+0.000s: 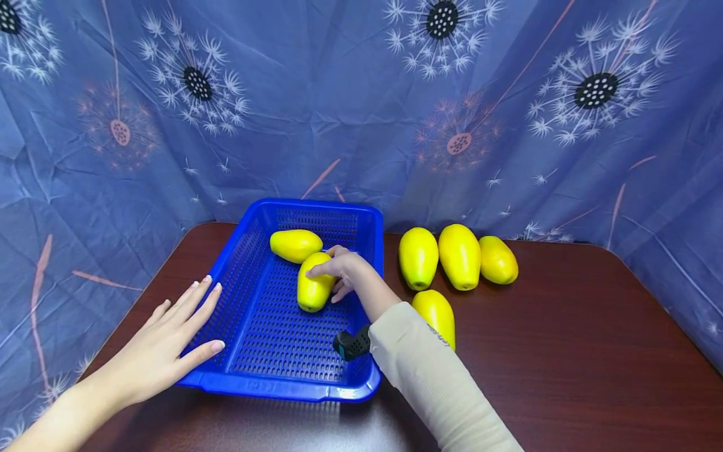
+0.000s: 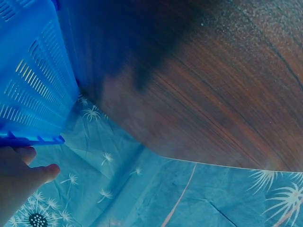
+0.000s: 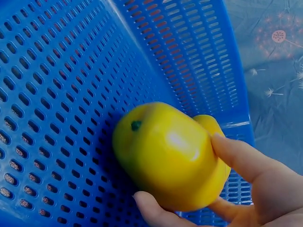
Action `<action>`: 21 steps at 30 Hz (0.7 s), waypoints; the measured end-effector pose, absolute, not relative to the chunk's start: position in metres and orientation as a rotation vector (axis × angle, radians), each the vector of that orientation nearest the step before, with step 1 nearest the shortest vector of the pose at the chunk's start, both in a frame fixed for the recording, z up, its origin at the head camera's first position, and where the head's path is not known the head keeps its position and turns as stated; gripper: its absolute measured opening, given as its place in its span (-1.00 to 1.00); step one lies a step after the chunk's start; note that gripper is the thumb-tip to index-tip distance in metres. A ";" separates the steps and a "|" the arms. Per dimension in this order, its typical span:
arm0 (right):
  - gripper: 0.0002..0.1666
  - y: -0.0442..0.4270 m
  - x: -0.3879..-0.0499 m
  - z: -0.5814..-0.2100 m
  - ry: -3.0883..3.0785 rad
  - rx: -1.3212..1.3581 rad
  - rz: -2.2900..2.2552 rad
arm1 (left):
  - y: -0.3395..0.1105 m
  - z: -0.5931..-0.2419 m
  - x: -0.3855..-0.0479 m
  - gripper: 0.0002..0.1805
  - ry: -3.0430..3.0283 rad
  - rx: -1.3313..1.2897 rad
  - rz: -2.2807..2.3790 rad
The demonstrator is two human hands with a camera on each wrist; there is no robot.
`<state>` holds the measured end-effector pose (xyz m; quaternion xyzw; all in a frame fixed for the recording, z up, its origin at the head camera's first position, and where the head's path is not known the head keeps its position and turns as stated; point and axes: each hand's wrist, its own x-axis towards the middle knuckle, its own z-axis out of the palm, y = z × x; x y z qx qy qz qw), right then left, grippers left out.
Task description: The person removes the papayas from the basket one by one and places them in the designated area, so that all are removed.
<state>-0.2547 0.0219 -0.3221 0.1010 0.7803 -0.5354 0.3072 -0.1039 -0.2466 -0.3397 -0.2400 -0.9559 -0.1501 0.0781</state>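
A yellow papaya [image 1: 312,292] is in my right hand [image 1: 349,271], which grips it inside the blue plastic basket [image 1: 260,387]. In the right wrist view, thumb and fingers curl around the sides of that papaya [image 3: 165,156], and its end with a small green spot faces the camera. A second papaya [image 1: 295,245] lies in the basket just behind it. My left hand [image 1: 175,339] rests on the basket's left rim with its fingers straight. In the left wrist view, only part of that hand [image 2: 21,182] shows, touching the rim.
Right of the basket, on the dark wooden table [image 1: 565,351], three papayas stand in a row: left [image 1: 418,257], middle [image 1: 460,257] and right [image 1: 498,260]. Another papaya [image 1: 437,314] lies nearer, partly behind my right sleeve. A blue patterned curtain [image 1: 339,100] hangs behind the table.
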 end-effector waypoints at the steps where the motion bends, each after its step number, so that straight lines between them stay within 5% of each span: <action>1: -0.17 0.022 -0.254 -0.322 2.057 0.247 -1.399 | -0.246 -0.340 -0.104 -0.16 -2.863 -0.720 -0.448; 21: -0.14 0.020 -0.254 -0.319 1.943 0.099 -1.517 | -0.247 -0.342 -0.104 -0.16 -2.851 -0.728 -0.436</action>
